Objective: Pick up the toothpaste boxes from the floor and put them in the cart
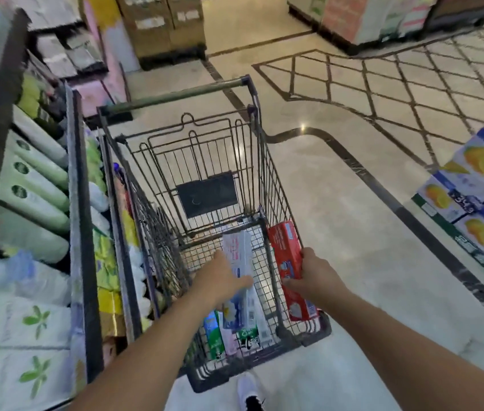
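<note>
The left hand (pixel 223 280) reaches down into the wire cart (pixel 260 161), fingers curled around a white toothpaste box (pixel 239 253) that lies lengthwise inside the basket, its far end pointing toward the cart's handle (pixel 175 94). Whether that box already rests on the basket floor or hangs in the grip cannot be told. Left of the arm, shelves (pixel 77 203) run along the aisle, stocked with pale green bottles (pixel 36 185) above and white packs printed with green leaves (pixel 30 321) lower down. Below the left hand, at the near end of the basket, more toothpaste boxes (pixel 246 327) lie packed side by side, one green and white, one with a blue end. The folded child-seat flap with a dark panel (pixel 206 194) stands at the far end of the basket. Just right of the basket's rim, the right hand (pixel 313 272) grips a red toothpaste box (pixel 286 250) around its middle, holding it along the cart's right side wall, apparently outside the wire. A white shoe (pixel 248 387) shows on the pale tiled floor (pixel 338 232) beneath the cart's near edge. Far right, stacked cartons printed with mangoes (pixel 478 185) sit on the floor.
</note>
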A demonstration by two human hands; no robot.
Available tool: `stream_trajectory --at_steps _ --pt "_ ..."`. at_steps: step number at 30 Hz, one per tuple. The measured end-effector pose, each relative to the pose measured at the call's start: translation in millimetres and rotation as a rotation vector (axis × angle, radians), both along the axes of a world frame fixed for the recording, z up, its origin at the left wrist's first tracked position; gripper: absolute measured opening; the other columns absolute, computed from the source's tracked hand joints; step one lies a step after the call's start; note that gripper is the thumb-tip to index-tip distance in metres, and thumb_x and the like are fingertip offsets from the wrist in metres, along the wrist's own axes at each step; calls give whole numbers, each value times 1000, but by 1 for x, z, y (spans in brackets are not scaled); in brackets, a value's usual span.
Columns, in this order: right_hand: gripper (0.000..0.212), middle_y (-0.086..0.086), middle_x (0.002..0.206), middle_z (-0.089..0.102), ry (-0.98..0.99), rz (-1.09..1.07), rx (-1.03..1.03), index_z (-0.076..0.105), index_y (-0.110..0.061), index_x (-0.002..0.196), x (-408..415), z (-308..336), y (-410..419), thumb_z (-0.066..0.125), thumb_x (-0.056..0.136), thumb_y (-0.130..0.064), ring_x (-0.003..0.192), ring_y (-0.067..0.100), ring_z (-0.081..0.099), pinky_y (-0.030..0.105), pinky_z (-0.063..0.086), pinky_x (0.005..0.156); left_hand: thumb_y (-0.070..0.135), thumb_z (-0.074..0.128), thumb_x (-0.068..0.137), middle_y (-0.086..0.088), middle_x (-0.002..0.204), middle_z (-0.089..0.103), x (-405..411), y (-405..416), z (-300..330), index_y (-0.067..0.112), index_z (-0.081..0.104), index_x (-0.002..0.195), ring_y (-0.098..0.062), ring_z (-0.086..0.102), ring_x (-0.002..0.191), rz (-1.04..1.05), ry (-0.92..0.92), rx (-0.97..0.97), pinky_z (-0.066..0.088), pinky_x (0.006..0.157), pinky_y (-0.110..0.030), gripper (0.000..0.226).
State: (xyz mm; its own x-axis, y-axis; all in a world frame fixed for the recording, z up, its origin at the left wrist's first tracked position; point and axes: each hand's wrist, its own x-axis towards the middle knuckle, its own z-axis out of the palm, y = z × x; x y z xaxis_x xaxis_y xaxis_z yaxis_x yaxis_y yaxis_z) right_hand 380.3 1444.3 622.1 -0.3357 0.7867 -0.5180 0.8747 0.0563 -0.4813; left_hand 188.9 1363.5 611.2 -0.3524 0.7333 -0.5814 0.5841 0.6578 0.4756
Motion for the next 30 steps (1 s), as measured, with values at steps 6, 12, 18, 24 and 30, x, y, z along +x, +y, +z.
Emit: stream_trajectory --at_steps 6,12,18,24,30 --pt "38 6 105 65 -74 -2 -32 38 -18 109 -24 -67 22 69 88 -22 82 21 68 37 60 74 53 72 80 -1 114 61 12 23 -86 19 36 134 -21 66 86 61 -156 -59 61 71 -38 73" --pt "37 1 93 59 -154 15 -151 39 -17 110 -30 -165 37 67 87 -11 74 16 62 32 53 60 45 71 88 -3 135 57 42 46 -183 13 30 145 -19 58 101 228 -307 -101 43 74 -22 77" --pt "41 7 103 57 -233 29 -196 35 -5 130 -24 -235 48 57 96 -10 68 11 56 25 47 61 35 73 88 -6 127 61 62 62 -260 13 44 136 -18 60 96 279 -354 -240 49 82 -30 60" --pt "38 17 121 55 -306 -6 -260 35 -6 129 -26 -270 54 53 97 -16 101 34 63 40 50 78 31 66 93 -8 110 63 80 76 -292 8 50 132 -23 60 93 182 -290 -274 46 70 -27 48" --pt "43 19 130 53 -436 -50 -285 31 -1 135 -33 -299 51 49 97 -10 114 34 59 33 37 76 10 56 94 -10 95 66 94 82 -312 10 61 92 -28 63 82 118 -99 -308 45 66 -31 5"
